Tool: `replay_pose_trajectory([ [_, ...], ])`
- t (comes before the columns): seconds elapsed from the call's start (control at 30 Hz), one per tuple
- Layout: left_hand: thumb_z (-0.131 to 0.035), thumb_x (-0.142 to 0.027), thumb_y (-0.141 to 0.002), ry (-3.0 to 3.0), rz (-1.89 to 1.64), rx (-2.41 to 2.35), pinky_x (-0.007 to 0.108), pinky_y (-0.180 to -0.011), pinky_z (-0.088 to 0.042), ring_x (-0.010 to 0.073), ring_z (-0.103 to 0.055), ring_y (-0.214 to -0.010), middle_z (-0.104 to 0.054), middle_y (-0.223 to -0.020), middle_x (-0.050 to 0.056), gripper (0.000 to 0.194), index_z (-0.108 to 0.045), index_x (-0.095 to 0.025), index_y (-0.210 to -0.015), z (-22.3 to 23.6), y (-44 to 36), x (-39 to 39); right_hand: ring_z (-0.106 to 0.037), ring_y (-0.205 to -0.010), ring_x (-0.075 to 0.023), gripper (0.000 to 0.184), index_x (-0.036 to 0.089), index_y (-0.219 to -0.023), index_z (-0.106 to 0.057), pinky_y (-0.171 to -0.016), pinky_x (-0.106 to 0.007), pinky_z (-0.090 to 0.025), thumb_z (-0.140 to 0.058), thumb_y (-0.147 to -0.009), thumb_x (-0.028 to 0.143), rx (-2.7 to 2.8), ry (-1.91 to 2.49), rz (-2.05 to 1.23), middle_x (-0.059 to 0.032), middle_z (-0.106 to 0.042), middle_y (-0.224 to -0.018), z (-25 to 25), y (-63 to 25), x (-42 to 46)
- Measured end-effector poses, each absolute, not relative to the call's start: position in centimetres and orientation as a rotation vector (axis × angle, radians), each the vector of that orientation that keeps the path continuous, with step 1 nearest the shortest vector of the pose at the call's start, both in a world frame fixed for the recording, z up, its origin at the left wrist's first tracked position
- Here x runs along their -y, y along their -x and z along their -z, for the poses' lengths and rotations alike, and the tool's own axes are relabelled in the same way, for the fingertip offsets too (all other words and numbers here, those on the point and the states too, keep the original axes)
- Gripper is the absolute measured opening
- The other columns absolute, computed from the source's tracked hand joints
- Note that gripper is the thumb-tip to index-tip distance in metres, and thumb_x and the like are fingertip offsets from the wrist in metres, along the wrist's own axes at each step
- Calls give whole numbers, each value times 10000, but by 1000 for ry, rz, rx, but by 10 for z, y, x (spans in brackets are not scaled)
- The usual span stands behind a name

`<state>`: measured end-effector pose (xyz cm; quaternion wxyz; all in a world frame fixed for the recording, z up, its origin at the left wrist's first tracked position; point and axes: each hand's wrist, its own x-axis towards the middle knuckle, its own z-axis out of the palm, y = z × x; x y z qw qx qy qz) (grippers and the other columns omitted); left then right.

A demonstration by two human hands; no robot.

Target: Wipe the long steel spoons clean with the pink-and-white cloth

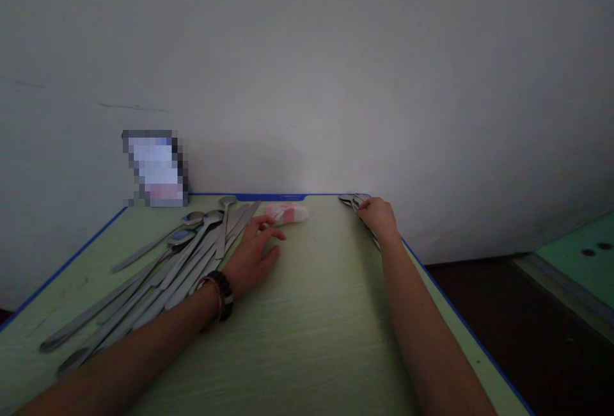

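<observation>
My left hand (254,253) hovers over the middle of the table with its fingers spread, and no object is in it. Its fingertips are at a small pink-and-white packet (286,214); whether they touch it I cannot tell. Beside that hand, to the left, lies a loose pile of metal cutlery (187,256), with several spoons and knives pointing away from me. At the back right corner my right hand (378,216) has its fingers closed on cutlery. A dark spoon bowl (345,200) and what looks like fork tines (359,198) show past its fingertips, and part of a handle (376,244) below.
The light green table (307,339) has a blue edge and stands against a grey wall (307,70). A blurred-out phone or tablet (158,166) leans on the wall at the back left. Right of the table are a dark floor (503,313) and a green surface (585,262).
</observation>
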<state>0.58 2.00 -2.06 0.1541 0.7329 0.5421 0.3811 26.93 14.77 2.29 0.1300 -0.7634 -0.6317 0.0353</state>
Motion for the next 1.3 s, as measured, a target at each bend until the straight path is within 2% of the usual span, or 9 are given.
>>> replay_pose_trajectory([
  [0.27, -464, -139, -764, -2095, -1071, -1558, 448, -990, -360, 214, -438, -1077, -375, -1188, 59, 210, -573, -208, -930, 22, -5, -21, -635, -869, -217, 262, 206, -877, -699, -703, -261, -455, -553, -663, 170, 1810, 2215, -117, -101, -691, -930, -24, -268, -147],
  [0.47, -471, -131, -762, -2082, -1087, -1561, 431, -979, -375, 208, -455, -1053, -372, -1195, 59, 218, -578, -209, -936, 22, -5, -20, -617, -940, -265, 292, 246, -937, -679, -717, -320, -460, -554, -680, 187, 1784, 2285, -172, -108, -666, -1019, -27, -263, -142],
  [0.77, -463, -138, -769, -2082, -1071, -1553, 421, -945, -404, 211, -464, -1038, -366, -1190, 66, 218, -581, -198, -942, 21, -4, -21, -613, -959, -254, 320, 238, -985, -668, -742, -321, -468, -565, -683, 207, 1778, 2333, -174, -106, -658, -1036, -26, -262, -142],
  [1.3, -462, -125, -774, -2101, -1059, -1561, 428, -965, -391, 206, -461, -1052, -365, -1188, 61, 211, -572, -200, -938, 20, -5, -20, -612, -968, -260, 257, 244, -923, -675, -767, -347, -472, -548, -700, 234, 1786, 2318, -131, -90, -668, -1005, -22, -261, -143],
])
